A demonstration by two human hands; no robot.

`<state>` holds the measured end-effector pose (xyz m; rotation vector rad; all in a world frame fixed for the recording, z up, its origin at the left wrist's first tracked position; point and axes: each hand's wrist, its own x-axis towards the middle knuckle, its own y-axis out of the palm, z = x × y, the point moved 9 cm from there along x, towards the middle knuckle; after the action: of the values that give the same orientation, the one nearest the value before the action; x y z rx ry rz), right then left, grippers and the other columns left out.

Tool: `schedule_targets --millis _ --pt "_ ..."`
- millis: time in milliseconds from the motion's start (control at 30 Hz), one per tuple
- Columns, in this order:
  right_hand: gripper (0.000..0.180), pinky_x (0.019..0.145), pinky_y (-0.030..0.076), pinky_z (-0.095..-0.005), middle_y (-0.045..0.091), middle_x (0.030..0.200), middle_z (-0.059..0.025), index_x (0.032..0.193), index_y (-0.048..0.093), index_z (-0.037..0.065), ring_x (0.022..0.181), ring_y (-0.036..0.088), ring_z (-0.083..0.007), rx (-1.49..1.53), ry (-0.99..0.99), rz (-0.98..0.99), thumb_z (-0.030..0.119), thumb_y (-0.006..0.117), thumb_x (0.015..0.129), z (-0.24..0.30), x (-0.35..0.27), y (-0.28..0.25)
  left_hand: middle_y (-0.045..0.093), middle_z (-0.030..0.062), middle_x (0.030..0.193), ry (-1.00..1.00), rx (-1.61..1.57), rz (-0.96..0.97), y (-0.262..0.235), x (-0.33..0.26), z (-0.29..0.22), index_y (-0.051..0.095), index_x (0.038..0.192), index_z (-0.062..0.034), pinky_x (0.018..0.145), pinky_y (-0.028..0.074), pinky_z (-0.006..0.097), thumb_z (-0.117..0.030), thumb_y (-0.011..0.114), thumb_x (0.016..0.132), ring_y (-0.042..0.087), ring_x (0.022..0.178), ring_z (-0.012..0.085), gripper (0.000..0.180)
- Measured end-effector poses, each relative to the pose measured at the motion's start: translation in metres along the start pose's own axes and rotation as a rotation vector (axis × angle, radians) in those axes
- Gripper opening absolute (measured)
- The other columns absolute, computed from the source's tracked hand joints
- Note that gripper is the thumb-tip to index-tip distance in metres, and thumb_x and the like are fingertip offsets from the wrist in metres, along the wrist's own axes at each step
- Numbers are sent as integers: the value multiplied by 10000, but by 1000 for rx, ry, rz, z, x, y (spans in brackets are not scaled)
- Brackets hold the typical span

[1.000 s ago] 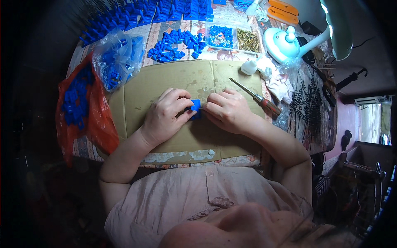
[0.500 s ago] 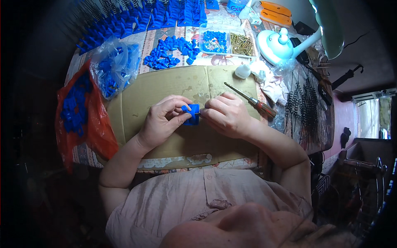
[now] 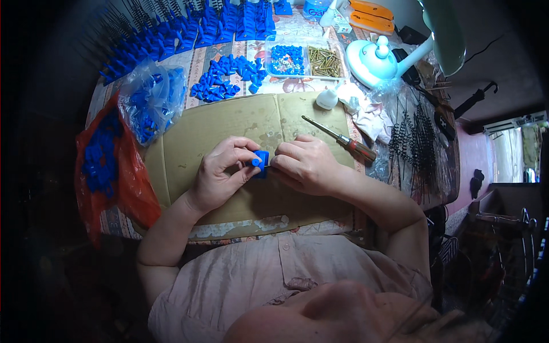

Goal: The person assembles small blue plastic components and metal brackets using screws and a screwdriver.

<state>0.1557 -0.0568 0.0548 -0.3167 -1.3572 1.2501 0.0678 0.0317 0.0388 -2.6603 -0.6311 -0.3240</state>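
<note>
Over the cardboard sheet point(image 3: 226, 123), my left hand point(image 3: 222, 168) pinches a small blue plastic part point(image 3: 262, 157) between thumb and fingers. A round knob or stub on the part points up beside the thumb tip. My right hand point(image 3: 306, 166) is closed at the part's right side, its thumb and fingertips pressed together. Something thin and pale shows between those fingertips and the part, too small to name. To the right of this hand, a screwdriver point(image 3: 342, 140) with a red and clear handle lies slanted. A small white bottle point(image 3: 327, 99) stands beyond it.
Loose blue pieces point(image 3: 229, 74) lie behind the cardboard beside a clear box point(image 3: 306, 76) of blue caps and brass screws. A red bag point(image 3: 128, 171) and a clear bag point(image 3: 157, 94) sit left. A lamp point(image 3: 372, 63) and black coiled wires point(image 3: 414, 140) are right.
The blue part has turned in my fingers, and its round stub now points more upward. Both hands stay close together around it. The whole view has shifted slightly.
</note>
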Motion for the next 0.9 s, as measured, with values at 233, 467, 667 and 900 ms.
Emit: schedule_targets --millis 233,467,667,900 --pt "190 582 416 -336 513 786 -27 823 543 118 625 545 -192 -48 -19 24 196 679 716 2 -2 0 584 103 1100 82 137 29 2 3 -10 653 947 -40 694 506 254 100 661 787 604 859 131 213" --pt "143 607 410 -332 501 782 -24 821 539 118 674 545 -178 -52 -73 13 203 631 751 5 -5 3 557 103 1135 -157 -173 60 9 -4 11 641 967 -12 713 512 233 83 639 831 593 889 100 166" --pt "127 605 404 -329 500 770 -20 817 541 115 668 538 -169 -95 -140 -13 207 605 758 11 -7 2 549 98 1163 -217 -262 62 9 -5 17 631 970 13 708 506 210 17 622 892 584 876 71 79" --pt "170 606 404 -330 515 774 -12 853 561 114 677 547 -168 -61 -122 -32 231 630 750 7 -7 3 570 97 1155 -253 -338 59 8 -4 23 621 1029 -1 822 505 262 -7 627 896 591 942 110 132"
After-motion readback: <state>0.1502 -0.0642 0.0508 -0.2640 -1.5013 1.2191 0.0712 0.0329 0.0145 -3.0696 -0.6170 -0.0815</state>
